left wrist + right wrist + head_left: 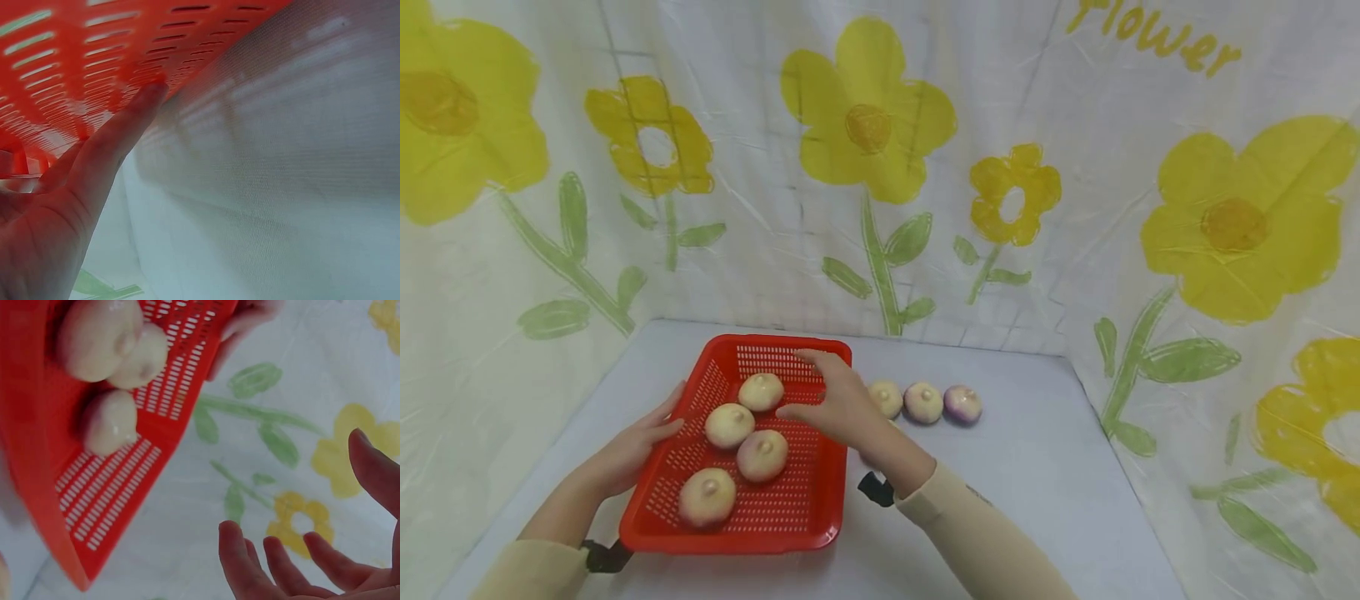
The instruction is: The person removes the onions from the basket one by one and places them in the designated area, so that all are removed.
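Note:
A red plastic basket [778, 546] with slotted walls contains several squat cream bulbs [707, 497], tinged purple, which look like onions. My left hand [628, 446] holds the basket's left side, thumb at the rim and fingers along the outer wall. In the left wrist view, the fingers [103, 147] press against the slotted plastic. Above the basket's right half hovers my right hand [838, 404], fingers spread and bent, with nothing between thumb and fingers. The right wrist view shows the same empty hand [300, 575] apart from the basket.
Three similar bulbs [923, 403] stand in a row on the white table [1015, 492], right of the basket. My right wrist partly covers the nearest one. A white curtain [752, 250] painted with yellow flowers hangs behind the table and along both sides.

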`<move>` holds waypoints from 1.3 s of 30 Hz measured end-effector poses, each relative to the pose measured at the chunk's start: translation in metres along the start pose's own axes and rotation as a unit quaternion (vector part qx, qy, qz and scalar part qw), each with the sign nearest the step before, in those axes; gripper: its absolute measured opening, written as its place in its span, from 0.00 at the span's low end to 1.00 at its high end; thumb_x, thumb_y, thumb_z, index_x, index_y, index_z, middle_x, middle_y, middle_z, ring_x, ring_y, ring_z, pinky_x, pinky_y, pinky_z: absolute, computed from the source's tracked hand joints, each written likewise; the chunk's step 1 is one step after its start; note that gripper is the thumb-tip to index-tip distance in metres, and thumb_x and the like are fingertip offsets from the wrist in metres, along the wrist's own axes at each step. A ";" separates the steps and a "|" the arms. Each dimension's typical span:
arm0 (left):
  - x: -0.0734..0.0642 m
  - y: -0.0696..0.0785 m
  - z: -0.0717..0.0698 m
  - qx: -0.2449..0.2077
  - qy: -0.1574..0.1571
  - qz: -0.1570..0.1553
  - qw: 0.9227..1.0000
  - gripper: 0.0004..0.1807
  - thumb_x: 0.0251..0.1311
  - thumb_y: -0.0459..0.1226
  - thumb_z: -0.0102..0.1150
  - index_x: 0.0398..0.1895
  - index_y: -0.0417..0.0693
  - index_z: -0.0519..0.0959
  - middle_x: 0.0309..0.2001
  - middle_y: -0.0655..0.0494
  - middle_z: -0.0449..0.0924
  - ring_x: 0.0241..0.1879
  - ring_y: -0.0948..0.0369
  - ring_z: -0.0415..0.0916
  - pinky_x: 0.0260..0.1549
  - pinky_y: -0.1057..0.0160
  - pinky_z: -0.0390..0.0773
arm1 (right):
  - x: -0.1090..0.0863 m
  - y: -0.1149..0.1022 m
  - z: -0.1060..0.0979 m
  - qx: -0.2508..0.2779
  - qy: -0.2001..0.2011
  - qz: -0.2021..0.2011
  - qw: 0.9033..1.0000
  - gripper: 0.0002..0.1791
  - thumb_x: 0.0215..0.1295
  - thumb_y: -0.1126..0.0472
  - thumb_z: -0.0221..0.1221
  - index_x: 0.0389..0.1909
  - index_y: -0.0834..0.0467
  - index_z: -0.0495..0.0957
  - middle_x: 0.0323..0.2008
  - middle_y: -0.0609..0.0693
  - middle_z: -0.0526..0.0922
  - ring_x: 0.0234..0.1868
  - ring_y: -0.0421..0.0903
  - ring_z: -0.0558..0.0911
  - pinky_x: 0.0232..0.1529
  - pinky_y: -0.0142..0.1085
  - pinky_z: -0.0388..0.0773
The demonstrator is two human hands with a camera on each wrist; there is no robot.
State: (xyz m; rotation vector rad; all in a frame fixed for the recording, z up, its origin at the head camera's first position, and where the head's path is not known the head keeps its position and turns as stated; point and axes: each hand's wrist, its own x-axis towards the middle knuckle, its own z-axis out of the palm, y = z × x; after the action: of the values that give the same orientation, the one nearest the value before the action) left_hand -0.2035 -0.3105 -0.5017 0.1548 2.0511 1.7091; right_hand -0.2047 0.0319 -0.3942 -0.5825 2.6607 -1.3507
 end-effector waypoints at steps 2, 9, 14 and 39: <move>0.000 0.000 0.000 0.000 0.001 0.001 1.000 0.37 0.81 0.46 0.35 0.80 0.69 0.27 0.82 0.43 0.24 0.72 0.38 0.61 0.55 0.52 0.82 | 0.008 -0.004 0.005 -0.012 -0.010 0.002 1.000 0.45 0.55 0.43 0.73 0.73 0.43 0.65 0.67 0.41 0.73 0.64 0.44 0.73 0.61 0.48 0.78; -0.003 0.000 0.000 0.003 0.001 0.002 1.000 0.37 0.81 0.46 0.34 0.80 0.68 0.26 0.81 0.42 0.24 0.72 0.38 0.61 0.55 0.51 0.82 | 0.032 -0.005 0.032 0.061 -0.045 0.027 0.997 0.40 0.51 0.44 0.75 0.67 0.41 0.72 0.59 0.38 0.79 0.59 0.39 0.77 0.55 0.39 0.81; -0.003 0.000 0.000 0.000 -0.003 0.002 1.000 0.37 0.81 0.45 0.34 0.80 0.68 0.26 0.82 0.42 0.24 0.73 0.39 0.60 0.56 0.52 0.81 | 0.044 0.005 0.051 0.077 -0.047 0.055 0.994 0.38 0.49 0.46 0.77 0.63 0.43 0.75 0.55 0.38 0.80 0.55 0.41 0.77 0.55 0.39 0.79; -0.001 -0.001 0.000 -0.010 -0.007 0.012 1.000 0.37 0.81 0.45 0.35 0.80 0.71 0.27 0.82 0.43 0.25 0.71 0.38 0.63 0.57 0.48 0.80 | 0.056 0.048 0.102 0.069 -0.113 0.256 0.958 0.34 0.40 0.68 0.77 0.54 0.56 0.79 0.43 0.51 0.79 0.44 0.52 0.77 0.53 0.50 0.80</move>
State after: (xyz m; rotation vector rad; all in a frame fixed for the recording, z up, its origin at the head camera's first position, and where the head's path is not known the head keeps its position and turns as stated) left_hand -0.2024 -0.3110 -0.5023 0.1850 2.0281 1.7369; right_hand -0.2433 -0.0414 -0.4890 -0.0164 2.2850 -1.2124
